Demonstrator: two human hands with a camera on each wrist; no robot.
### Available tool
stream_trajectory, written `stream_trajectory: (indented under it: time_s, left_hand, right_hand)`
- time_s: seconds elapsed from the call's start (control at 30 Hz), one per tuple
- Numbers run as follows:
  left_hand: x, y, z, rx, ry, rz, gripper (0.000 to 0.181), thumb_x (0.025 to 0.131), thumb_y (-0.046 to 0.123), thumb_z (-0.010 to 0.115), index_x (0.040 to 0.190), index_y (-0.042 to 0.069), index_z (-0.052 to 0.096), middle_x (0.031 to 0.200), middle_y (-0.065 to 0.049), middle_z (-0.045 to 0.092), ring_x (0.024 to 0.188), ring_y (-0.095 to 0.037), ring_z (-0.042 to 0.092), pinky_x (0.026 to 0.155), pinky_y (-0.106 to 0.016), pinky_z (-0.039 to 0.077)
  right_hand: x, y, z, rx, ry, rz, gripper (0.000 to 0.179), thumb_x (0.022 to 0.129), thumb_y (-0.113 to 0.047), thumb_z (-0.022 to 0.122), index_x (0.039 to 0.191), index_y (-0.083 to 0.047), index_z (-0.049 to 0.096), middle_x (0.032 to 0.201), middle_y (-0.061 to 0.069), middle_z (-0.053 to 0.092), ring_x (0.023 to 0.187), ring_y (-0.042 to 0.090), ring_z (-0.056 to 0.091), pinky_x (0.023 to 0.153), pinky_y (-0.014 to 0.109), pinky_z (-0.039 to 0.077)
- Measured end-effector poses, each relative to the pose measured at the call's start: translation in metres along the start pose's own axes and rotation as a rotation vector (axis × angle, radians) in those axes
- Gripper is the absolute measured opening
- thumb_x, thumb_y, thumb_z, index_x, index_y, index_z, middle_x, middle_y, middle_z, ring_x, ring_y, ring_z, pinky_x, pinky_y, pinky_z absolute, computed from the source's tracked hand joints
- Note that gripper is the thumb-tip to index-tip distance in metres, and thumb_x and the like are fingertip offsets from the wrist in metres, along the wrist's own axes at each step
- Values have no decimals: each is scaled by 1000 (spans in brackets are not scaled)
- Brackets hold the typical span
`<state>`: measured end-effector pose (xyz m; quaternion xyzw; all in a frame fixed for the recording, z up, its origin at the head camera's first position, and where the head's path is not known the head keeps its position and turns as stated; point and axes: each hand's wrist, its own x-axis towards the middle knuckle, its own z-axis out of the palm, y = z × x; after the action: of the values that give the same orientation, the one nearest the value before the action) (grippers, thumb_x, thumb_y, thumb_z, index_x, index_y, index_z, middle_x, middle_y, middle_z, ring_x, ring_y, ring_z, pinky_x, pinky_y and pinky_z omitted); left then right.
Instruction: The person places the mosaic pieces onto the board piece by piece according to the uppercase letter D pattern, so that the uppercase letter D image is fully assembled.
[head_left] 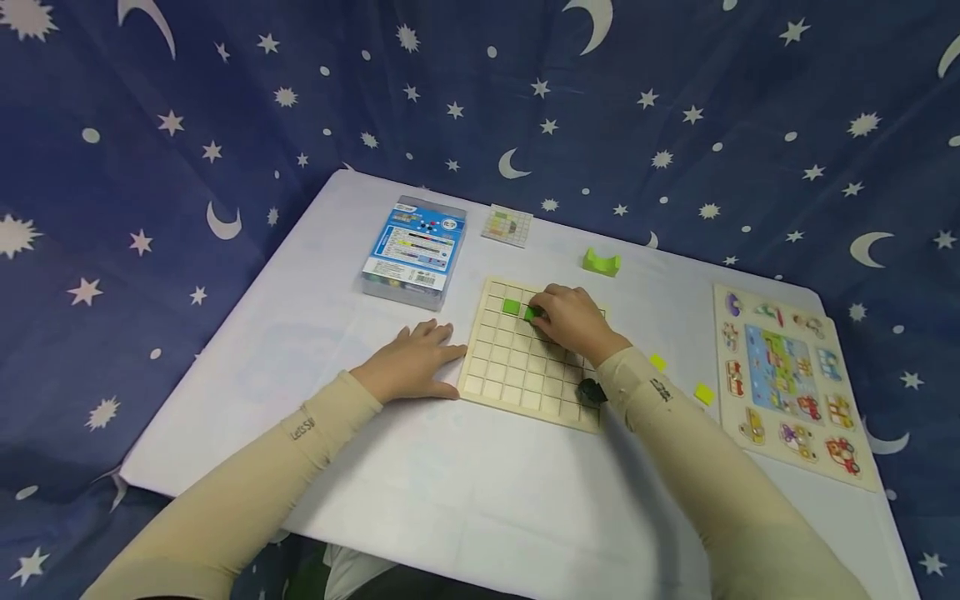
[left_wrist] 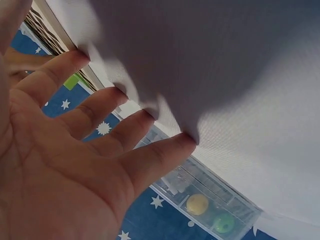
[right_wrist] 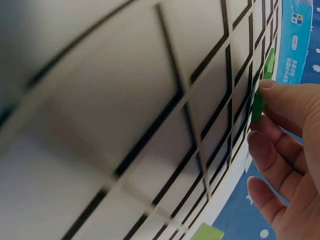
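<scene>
A pale wooden board with a grid of squares lies mid-table. My right hand is over its far part, pinching a green square tile between thumb and index finger, close over the grid. Just left of it another green tile sits in a square near the board's far edge. My left hand rests palm down on the white table with fingers spread, its thumb right at the board's left edge. In the left wrist view those fingertips press the tablecloth.
A clear box with a blue label stands at back left, beside a small pattern card. A light-green notched block is behind the board. Two yellow tiles lie near my right forearm, left of a vehicle picture puzzle.
</scene>
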<state>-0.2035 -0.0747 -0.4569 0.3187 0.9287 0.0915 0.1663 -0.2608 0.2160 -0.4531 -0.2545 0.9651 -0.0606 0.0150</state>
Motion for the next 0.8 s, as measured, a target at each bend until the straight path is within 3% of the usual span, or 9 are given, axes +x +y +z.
stream_trajectory:
  time_s: [0.2, 0.47, 0.67, 0.8]
  left_hand:
    - [2, 5, 0, 14, -2, 20, 77, 86, 58, 69, 149, 19, 48, 158, -18, 32, 147, -43, 23, 110, -68, 26]
    - [7, 10, -4, 29, 0, 45, 77, 86, 58, 69, 149, 19, 48, 157, -18, 34, 146, -42, 24, 110, -68, 27]
    - [4, 7, -2, 16, -1, 19, 76, 86, 56, 70, 149, 19, 48, 158, -18, 33, 147, -43, 23, 111, -67, 26]
    - [-1, 0, -1, 2, 2, 2, 76, 86, 56, 69, 149, 19, 48, 158, -19, 32, 147, -43, 22, 110, -68, 25]
  right_hand:
    - [4, 1, -1, 37, -17, 13, 27, 92, -24, 72, 115, -9, 71, 107, 8, 68, 91, 24, 66, 81, 44, 52]
    - [2, 8, -6, 127, -88, 109, 29, 94, -25, 70, 119, -10, 70, 112, 8, 64, 98, 23, 63, 90, 45, 51]
    - [-1, 12, -7, 142, -60, 108, 34, 95, -26, 69, 125, -10, 66, 111, 8, 63, 96, 23, 62, 88, 45, 50]
    - [-14, 31, -21, 121, -20, 157, 35, 95, -21, 69, 126, -7, 64, 113, 10, 64, 99, 27, 63, 89, 48, 49]
